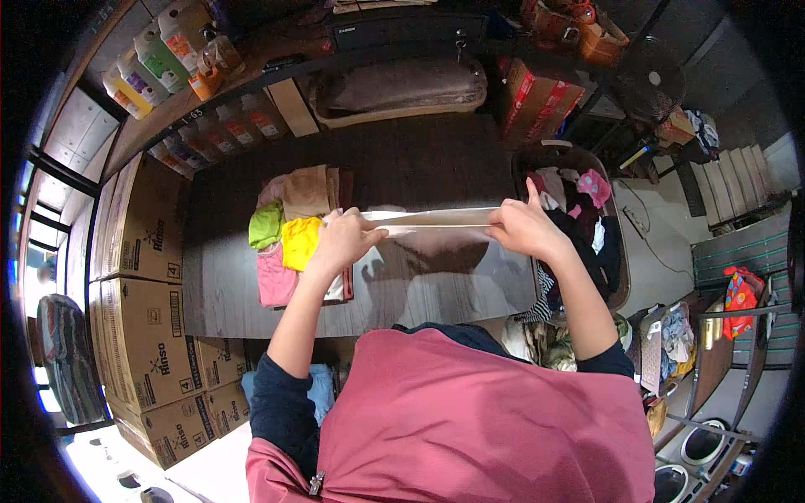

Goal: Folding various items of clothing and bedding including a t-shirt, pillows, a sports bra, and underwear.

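Note:
A thin, pale, translucent piece, probably a plastic bag (434,219), is stretched taut between my hands above the grey wood-grain table (440,295). My left hand (346,242) pinches one end of its edge, and my right hand (525,223) pinches the other with the index finger raised. Two light edges run across with a gap between them. Beside and partly behind my left hand lie folded clothes: a yellow garment (300,242), a lime green one (265,225), a pink one (277,276) and a brown one (308,192).
Right of the table, a laundry basket (622,276) holds mixed clothes. Cardboard cartons (141,333) are stacked along the left. Liquid jugs (157,63) stand on a shelf at the back left. A brown tub (402,94) and a taped box (541,100) sit at the back.

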Demonstrator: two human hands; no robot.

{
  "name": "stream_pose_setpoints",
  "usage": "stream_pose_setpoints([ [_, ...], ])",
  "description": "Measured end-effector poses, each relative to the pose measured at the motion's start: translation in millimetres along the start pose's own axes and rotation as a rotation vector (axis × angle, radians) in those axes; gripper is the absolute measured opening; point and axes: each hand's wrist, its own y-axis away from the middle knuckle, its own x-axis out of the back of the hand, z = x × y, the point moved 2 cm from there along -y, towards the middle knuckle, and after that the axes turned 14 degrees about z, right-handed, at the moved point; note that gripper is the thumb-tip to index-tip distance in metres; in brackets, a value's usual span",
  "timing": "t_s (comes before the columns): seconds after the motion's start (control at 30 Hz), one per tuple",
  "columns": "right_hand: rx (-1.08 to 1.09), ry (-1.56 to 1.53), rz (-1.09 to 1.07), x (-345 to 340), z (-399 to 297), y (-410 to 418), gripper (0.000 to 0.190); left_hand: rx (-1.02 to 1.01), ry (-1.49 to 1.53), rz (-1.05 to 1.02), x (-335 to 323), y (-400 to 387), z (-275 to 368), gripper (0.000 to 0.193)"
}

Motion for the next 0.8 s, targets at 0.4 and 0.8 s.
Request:
stream_pose_setpoints([
  [0.4, 0.075, -0.427, 0.232, 27, 33, -5, 0.029, 0.041, 1.177, -0.017, 33, 3, -16, 0.020],
  [0.8, -0.196, -0.923, 0.094, 30, 32, 3, 0.010, -0.005, 0.472, 0.129, 58, 19, -8, 0.020],
])
